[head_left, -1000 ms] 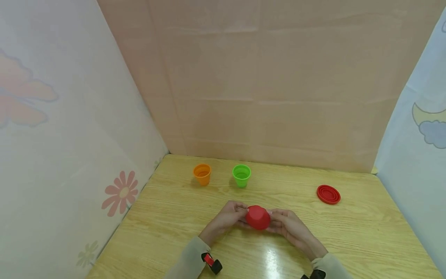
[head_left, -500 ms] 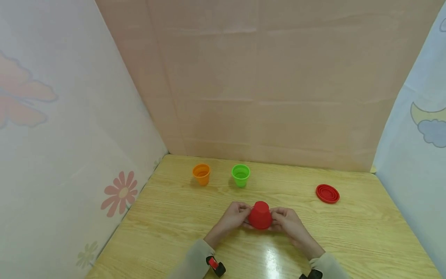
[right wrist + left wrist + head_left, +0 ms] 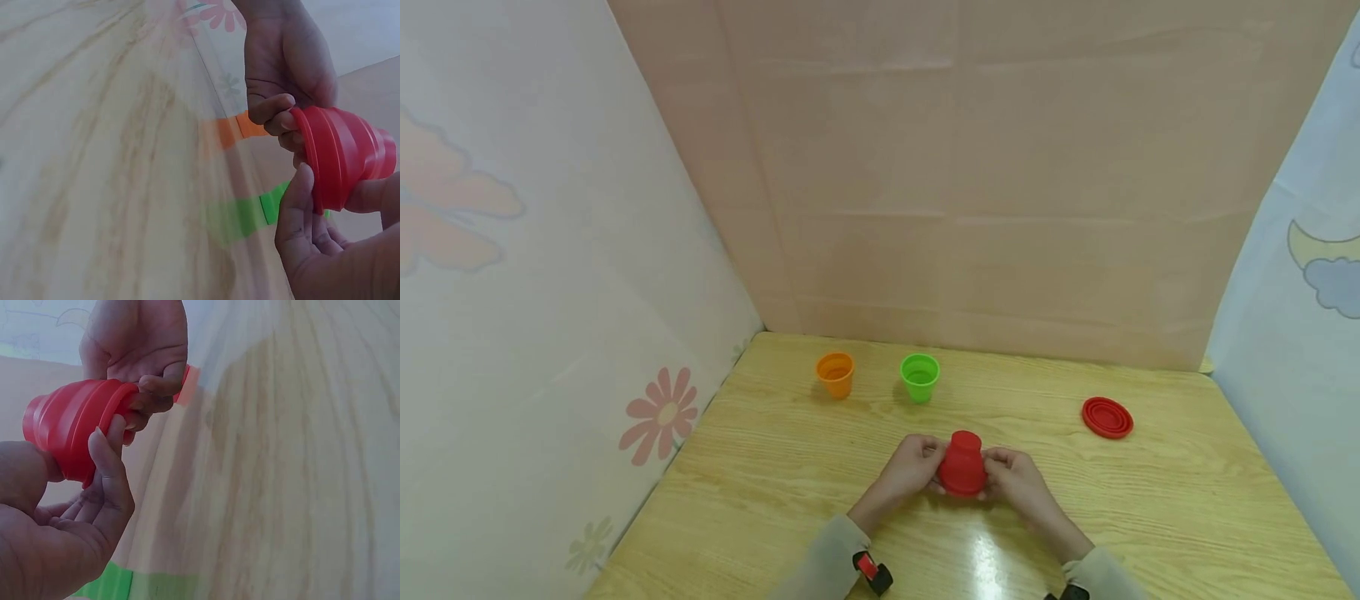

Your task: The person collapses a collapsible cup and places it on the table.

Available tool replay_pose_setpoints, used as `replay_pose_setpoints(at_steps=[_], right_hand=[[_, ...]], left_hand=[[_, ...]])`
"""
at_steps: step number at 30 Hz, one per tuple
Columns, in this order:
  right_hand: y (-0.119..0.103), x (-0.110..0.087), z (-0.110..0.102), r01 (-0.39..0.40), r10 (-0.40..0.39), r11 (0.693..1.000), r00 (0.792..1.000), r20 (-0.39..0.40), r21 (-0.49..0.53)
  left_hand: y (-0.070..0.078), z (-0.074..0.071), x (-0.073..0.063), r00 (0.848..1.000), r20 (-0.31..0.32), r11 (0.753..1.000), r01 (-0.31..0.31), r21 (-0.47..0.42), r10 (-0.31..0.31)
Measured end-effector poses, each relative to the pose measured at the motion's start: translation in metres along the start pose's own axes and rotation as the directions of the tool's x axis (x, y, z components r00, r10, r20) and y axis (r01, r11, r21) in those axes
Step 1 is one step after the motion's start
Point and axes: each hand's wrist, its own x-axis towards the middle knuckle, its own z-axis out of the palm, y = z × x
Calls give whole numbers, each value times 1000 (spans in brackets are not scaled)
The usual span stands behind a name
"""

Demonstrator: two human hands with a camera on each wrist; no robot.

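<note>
A red collapsible cup (image 3: 963, 467) is held bottom up between both hands above the front middle of the table. Its ribbed wall stands extended, with the narrow base at the top and the wide rim below. My left hand (image 3: 908, 468) grips the rim from the left, thumb on the outer wall. From the other side my right hand (image 3: 1017, 483) pinches the rim, fingertips curled under its edge. In the right wrist view the cup (image 3: 340, 156) shows its stepped folds, and fingers of both hands reach into its opening.
An orange cup (image 3: 836, 375) and a green cup (image 3: 920, 377) stand upright at the back of the wooden table (image 3: 760, 467). A flattened red collapsible cup (image 3: 1107, 417) lies to the right. Paper-covered walls close off the back and both sides.
The red cup has gone from a squat, tilted shape to a taller one, its base now pushed out and pointing upward. Both hands keep their hold on its rim.
</note>
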Motion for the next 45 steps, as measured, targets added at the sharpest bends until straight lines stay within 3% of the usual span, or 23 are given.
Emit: replay_pose_setpoints(at_steps=[5, 12, 18, 23, 30, 34, 37, 39, 42, 45], right_hand=[[0, 1, -1, -39, 33, 994, 998, 57, 102], [-5, 1, -7, -23, -44, 965, 968, 249, 260], [0, 7, -9, -12, -60, 972, 952, 300, 233], [3, 10, -16, -22, -59, 980, 915, 399, 197], [-1, 8, -17, -124, 8, 970, 876, 483, 208], [1, 8, -17, -144, 23, 965, 876, 482, 217], [2, 8, -18, -145, 31, 967, 885, 465, 211], [2, 9, -19, -145, 40, 968, 895, 445, 206], [0, 8, -22, -144, 49, 969, 908, 416, 199], [-2, 7, -28, -146, 53, 968, 914, 402, 203]], left_hand=[[3, -4, 0, 998, 4, 996, -56, 64, 55], [5, -7, 3, 991, -71, 989, -107, 99, 114], [3, -9, 5, 991, -69, 986, -103, 131, 113], [3, -9, 5, 992, -6, 975, -123, 187, 126], [2, -6, 1, 990, 4, 963, -136, 232, 139], [1, -1, 1, 989, -18, 960, -139, 242, 147], [1, 1, 1, 992, -18, 971, -118, 207, 124], [0, -1, 2, 996, 13, 988, -84, 131, 83], [-1, -8, 3, 992, 130, 1000, -2, -26, 5], [0, -19, 4, 957, 288, 985, 83, -149, -37]])
